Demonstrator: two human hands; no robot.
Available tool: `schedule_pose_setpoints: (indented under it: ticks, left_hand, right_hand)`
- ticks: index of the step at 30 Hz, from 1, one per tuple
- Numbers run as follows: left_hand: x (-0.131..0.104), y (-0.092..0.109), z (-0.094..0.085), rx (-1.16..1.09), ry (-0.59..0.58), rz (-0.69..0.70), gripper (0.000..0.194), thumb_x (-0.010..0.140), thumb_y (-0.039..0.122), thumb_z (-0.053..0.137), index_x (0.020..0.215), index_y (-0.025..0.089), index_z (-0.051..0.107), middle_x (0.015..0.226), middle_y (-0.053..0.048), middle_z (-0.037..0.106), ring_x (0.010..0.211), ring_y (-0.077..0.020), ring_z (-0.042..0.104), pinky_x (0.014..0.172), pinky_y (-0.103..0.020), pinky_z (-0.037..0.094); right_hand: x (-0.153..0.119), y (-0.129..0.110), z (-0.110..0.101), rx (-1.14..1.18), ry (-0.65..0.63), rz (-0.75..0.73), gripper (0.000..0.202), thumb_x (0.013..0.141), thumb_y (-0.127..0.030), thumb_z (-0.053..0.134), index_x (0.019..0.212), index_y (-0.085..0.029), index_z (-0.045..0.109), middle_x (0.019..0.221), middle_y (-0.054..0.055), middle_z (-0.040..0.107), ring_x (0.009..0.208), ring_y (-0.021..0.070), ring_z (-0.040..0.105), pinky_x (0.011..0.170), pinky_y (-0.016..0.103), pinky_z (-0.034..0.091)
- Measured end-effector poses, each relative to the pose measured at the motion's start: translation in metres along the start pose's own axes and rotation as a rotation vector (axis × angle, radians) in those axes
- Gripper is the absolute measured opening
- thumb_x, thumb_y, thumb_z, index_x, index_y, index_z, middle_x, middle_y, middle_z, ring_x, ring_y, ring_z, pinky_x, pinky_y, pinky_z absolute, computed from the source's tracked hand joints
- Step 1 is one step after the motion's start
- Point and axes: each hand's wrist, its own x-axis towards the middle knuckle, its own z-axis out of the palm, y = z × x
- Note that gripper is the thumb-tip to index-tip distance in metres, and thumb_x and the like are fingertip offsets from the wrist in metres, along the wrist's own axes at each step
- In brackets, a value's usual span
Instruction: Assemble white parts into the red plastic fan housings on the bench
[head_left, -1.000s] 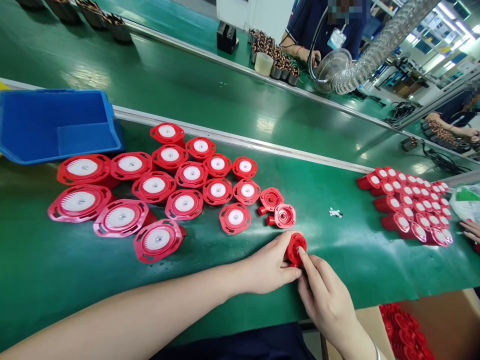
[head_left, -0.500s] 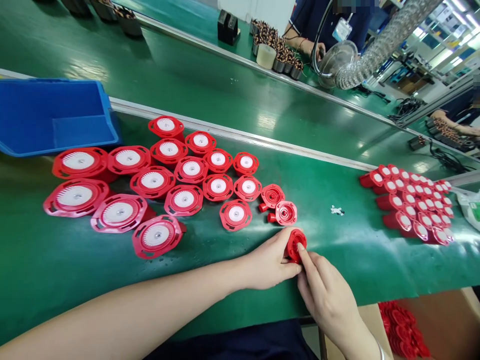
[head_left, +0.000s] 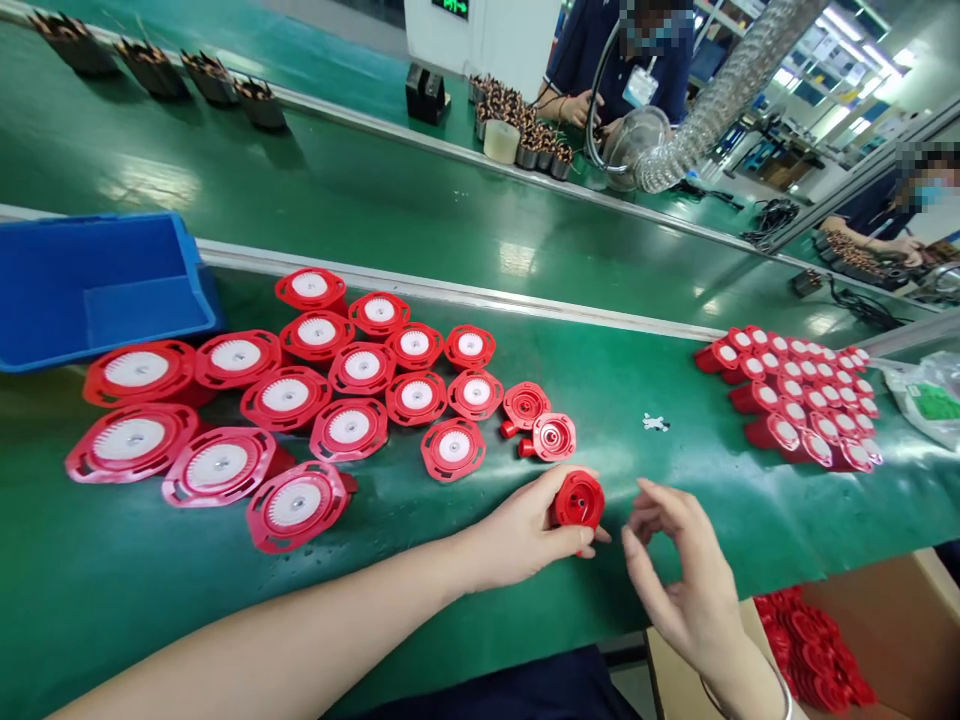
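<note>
My left hand grips a round red plastic housing, its hollow face turned up with a small metal pin in the centre. To the right of it, my right hand hovers over the green bench, thumb and curled fingers apart, with nothing visible in them. Just beyond the left hand lie two red housings with side spouts, one with a dark red inside and one with a paler inside. Several red housings fitted with white finned discs stand on the left.
A blue bin sits at the far left. Another group of red housings with white discs stands at the right, near small white pieces. Lower right, a cardboard box holds red parts. Two co-workers sit beyond the metal rail.
My right hand has drawn back from the inside of the red housing, moving right with its fingers parting. The left hand still holds the housing. The camera view has shifted somewhat.
</note>
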Motion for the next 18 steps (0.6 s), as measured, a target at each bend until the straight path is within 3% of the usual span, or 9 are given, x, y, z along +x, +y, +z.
schedule_pose_setpoints:
  ticks: [3, 6, 8, 10, 12, 14, 18]
  left_hand:
    - [0.0, 0.003, 0.001, 0.03, 0.023, -0.029, 0.041, 0.088, 0.041, 0.064, 0.119, 0.018, 0.049, 0.098, -0.005, 0.062, 0.081, -0.0177, 0.069, 0.073, -0.032, 0.054]
    - [0.0, 0.004, 0.002, 0.124, 0.019, -0.033, 0.036, 0.091, 0.044, 0.06, 0.113, 0.016, 0.053, 0.084, -0.002, 0.064, 0.067, -0.014, 0.066, 0.063, -0.026, 0.051]
    - [-0.001, 0.004, 0.003, 0.224, 0.01, -0.049, 0.033, 0.091, 0.042, 0.059, 0.113, 0.017, 0.054, 0.083, -0.002, 0.066, 0.068, -0.0148, 0.066, 0.065, -0.027, 0.053]
    - [-0.003, 0.004, 0.003, 0.386, 0.02, -0.057, 0.033, 0.092, 0.038, 0.056, 0.119, 0.018, 0.054, 0.098, -0.006, 0.069, 0.084, -0.0194, 0.068, 0.079, -0.033, 0.056]
    - [-0.007, 0.002, 0.0, 0.586, 0.041, -0.04, 0.04, 0.093, 0.036, 0.054, 0.129, 0.021, 0.052, 0.124, -0.01, 0.065, 0.114, -0.0253, 0.062, 0.102, -0.041, 0.049]
    - [-0.01, -0.003, -0.006, 0.726, 0.045, -0.022, 0.048, 0.093, 0.035, 0.052, 0.139, 0.024, 0.046, 0.143, -0.01, 0.054, 0.134, -0.0271, 0.048, 0.115, -0.043, 0.037]
    - [-0.009, -0.019, -0.017, 0.747, -0.019, -0.03, 0.057, 0.092, 0.04, 0.054, 0.146, 0.029, 0.041, 0.144, -0.007, 0.055, 0.133, -0.0271, 0.051, 0.112, -0.04, 0.042]
  right_hand:
    - [0.001, 0.001, -0.002, 0.065, 0.053, 0.054, 0.051, 0.091, -0.01, 0.053, 0.14, -0.02, 0.041, 0.103, 0.009, 0.052, 0.083, 0.0176, 0.058, 0.073, 0.033, 0.055]
    - [-0.001, -0.002, 0.002, 0.077, -0.129, 0.007, 0.058, 0.091, -0.014, 0.054, 0.145, -0.018, 0.034, 0.126, 0.016, 0.048, 0.104, 0.0219, 0.059, 0.085, 0.036, 0.056]
    - [0.0, -0.004, 0.004, 0.03, -0.22, -0.102, 0.064, 0.09, -0.017, 0.055, 0.149, -0.016, 0.03, 0.14, 0.018, 0.043, 0.125, 0.0256, 0.051, 0.1, 0.039, 0.051]
    - [0.002, -0.005, 0.004, -0.028, -0.245, -0.219, 0.065, 0.092, -0.022, 0.056, 0.15, -0.013, 0.028, 0.144, 0.018, 0.045, 0.132, 0.0262, 0.046, 0.106, 0.04, 0.047]
    - [0.005, -0.006, 0.003, -0.097, -0.25, -0.296, 0.062, 0.095, -0.032, 0.056, 0.148, -0.011, 0.031, 0.138, 0.017, 0.053, 0.124, 0.0251, 0.053, 0.1, 0.039, 0.05]
    - [0.006, -0.007, 0.003, -0.204, -0.243, -0.346, 0.057, 0.096, -0.041, 0.054, 0.143, -0.01, 0.038, 0.129, 0.015, 0.062, 0.104, 0.0235, 0.062, 0.085, 0.036, 0.055]
    - [0.002, -0.008, 0.015, -0.4, -0.187, -0.459, 0.042, 0.1, -0.037, 0.046, 0.131, -0.009, 0.049, 0.108, 0.01, 0.072, 0.067, 0.0174, 0.06, 0.055, 0.031, 0.05]
